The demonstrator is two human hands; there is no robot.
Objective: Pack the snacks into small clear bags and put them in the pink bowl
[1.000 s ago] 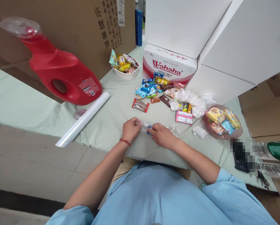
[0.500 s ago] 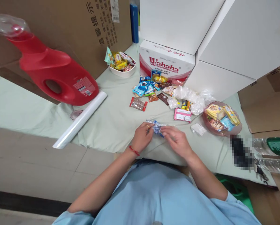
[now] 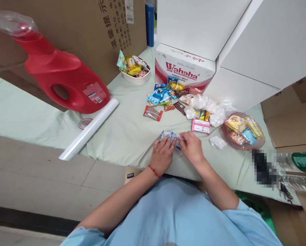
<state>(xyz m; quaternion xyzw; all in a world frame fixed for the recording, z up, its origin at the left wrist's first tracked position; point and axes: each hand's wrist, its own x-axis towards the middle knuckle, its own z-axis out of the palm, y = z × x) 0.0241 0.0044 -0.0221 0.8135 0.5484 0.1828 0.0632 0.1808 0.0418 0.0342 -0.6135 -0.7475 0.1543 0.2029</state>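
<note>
On the green cloth in front of me lies a small blue snack packet (image 3: 165, 135), covered by crinkled clear plastic. My left hand (image 3: 162, 153), with a red string bracelet at the wrist, rests flat across it with the fingers spread. At the packet's right end, my right hand (image 3: 192, 147) pinches the clear plastic between thumb and fingers. Just beyond are a pink-and-white packet (image 3: 201, 126) and a brown snack with red ends (image 3: 153, 113). A crumpled clear plastic piece (image 3: 218, 142) lies right of my right hand.
Loose snacks (image 3: 159, 95) and clear-plastic bundles (image 3: 206, 104) lie before a Wahaha box (image 3: 183, 68). A white bowl (image 3: 136, 79) and a pink glass bowl (image 3: 241, 146) hold snacks. Left are a red jug (image 3: 66, 75) and a white roll (image 3: 90, 130); bottles (image 3: 298, 162) lie right.
My left hand has gone from pinching the packet's left end to lying flat over it. My right hand has closed on the plastic at the right end. The view has shifted slightly.
</note>
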